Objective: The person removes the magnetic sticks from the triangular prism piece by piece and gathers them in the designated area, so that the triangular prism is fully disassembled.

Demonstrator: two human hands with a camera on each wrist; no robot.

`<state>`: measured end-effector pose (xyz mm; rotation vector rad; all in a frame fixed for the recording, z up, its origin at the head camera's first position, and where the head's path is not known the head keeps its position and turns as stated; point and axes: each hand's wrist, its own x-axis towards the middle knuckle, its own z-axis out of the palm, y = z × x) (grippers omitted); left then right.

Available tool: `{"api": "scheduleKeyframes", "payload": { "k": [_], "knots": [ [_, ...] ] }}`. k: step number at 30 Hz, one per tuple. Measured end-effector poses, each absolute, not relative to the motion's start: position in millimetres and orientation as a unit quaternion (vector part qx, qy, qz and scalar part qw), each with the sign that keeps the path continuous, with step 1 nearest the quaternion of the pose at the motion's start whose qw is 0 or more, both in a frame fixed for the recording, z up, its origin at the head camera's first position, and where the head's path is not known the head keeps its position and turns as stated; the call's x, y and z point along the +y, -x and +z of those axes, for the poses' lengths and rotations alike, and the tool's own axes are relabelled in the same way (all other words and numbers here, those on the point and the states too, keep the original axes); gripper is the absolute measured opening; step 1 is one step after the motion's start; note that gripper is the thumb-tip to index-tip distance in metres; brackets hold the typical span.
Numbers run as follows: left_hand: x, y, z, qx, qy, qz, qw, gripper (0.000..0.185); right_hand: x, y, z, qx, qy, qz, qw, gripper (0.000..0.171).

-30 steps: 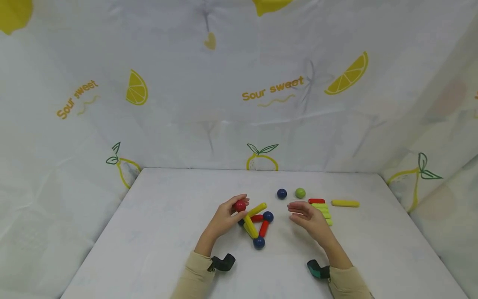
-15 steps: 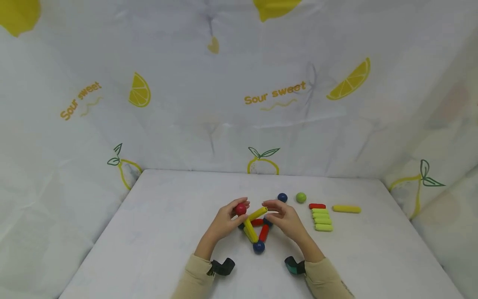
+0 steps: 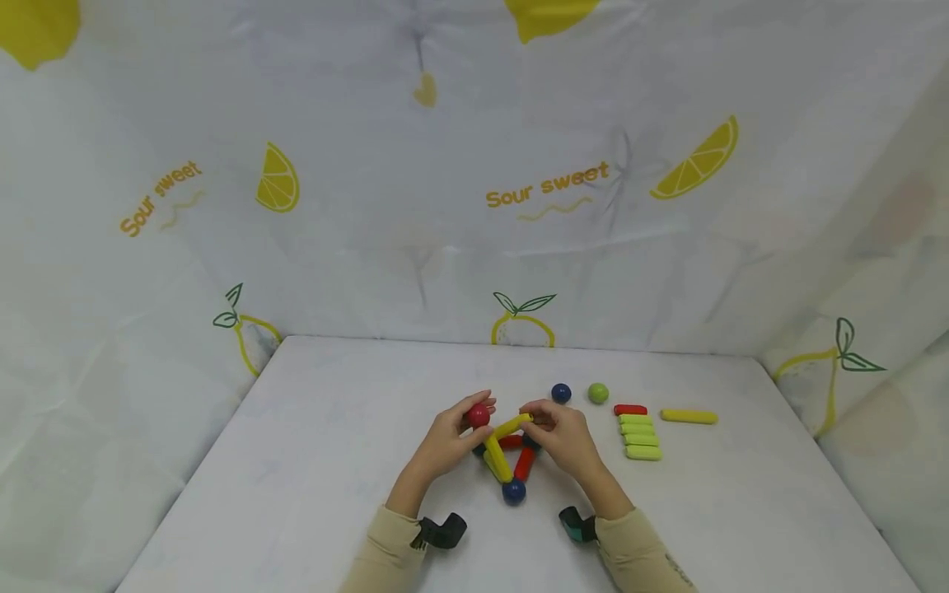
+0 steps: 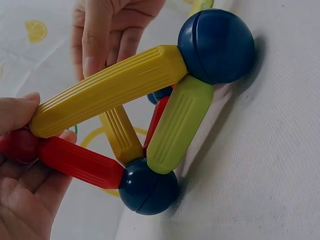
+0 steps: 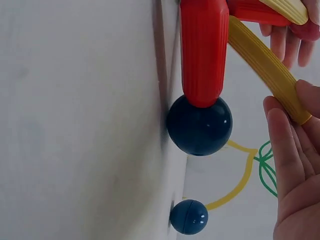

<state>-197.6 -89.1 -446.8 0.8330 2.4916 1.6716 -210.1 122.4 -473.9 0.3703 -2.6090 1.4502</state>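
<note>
In the head view my left hand [image 3: 437, 442] holds a red ball [image 3: 478, 415] at the top of a ball-and-stick toy frame. Its thumb lies on the upper end of a yellow stick [image 4: 110, 92], which slopes down to a blue ball [image 4: 216, 46]. A red stick [image 4: 80, 162] joins the red ball to another blue ball [image 4: 148, 186]. From that lower ball a second yellow stick [image 5: 270, 70] slants up, its free end pinched between thumb and fingers of my right hand [image 3: 567, 436]. Red and light green [image 4: 180, 125] sticks link the blue balls at the base.
Behind the frame lie a loose blue ball [image 3: 561, 393] and a green ball [image 3: 598, 393]. To the right are a short red stick [image 3: 630, 409], a row of several light green sticks [image 3: 639, 439] and a long yellow stick [image 3: 689, 417]. A printed curtain [image 3: 371, 272] hangs behind the table.
My right hand has moved left from beside the green sticks to the frame and taken the free end of the yellow stick. My left hand stays on the red ball.
</note>
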Motion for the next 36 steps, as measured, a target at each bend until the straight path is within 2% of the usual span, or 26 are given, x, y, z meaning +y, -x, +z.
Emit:
{"api": "scheduleKeyframes", "payload": {
  "k": [4, 12, 19, 24, 28, 32, 36],
  "knots": [
    [-90.0, 198.6, -446.1, 0.8, -0.269, 0.536, 0.014, 0.049, 121.0, 211.8, -476.6, -0.865, -0.099, 0.484, 0.082, 0.02],
    [-90.1, 198.3, -444.9, 0.805, -0.26, 0.532, 0.026, 0.05, 134.2, 216.7, -479.6, -0.811, -0.014, 0.582, 0.067, 0.034],
    [-89.2, 196.3, -444.8, 0.805, -0.256, 0.535, 0.026, 0.049, 187.5, 241.5, -518.1, -0.782, -0.023, 0.608, 0.137, 0.051],
    [-88.9, 197.1, -445.0, 0.799, -0.263, 0.54, 0.025, 0.049, 233.5, 252.6, -533.9, -0.781, 0.0, 0.604, 0.155, 0.05],
    [-88.9, 197.8, -444.4, 0.799, -0.266, 0.539, 0.026, 0.05, 263.3, 244.1, -524.7, -0.811, 0.03, 0.565, 0.145, 0.047],
    [-89.2, 197.0, -444.4, 0.8, -0.264, 0.537, 0.028, 0.05, 280.0, 224.0, -496.4, -0.827, 0.049, 0.546, 0.123, 0.048],
    [-89.1, 197.1, -444.2, 0.801, -0.264, 0.537, 0.028, 0.05, 294.1, 210.1, -475.5, -0.826, 0.06, 0.546, 0.128, 0.048]
  ]
}}
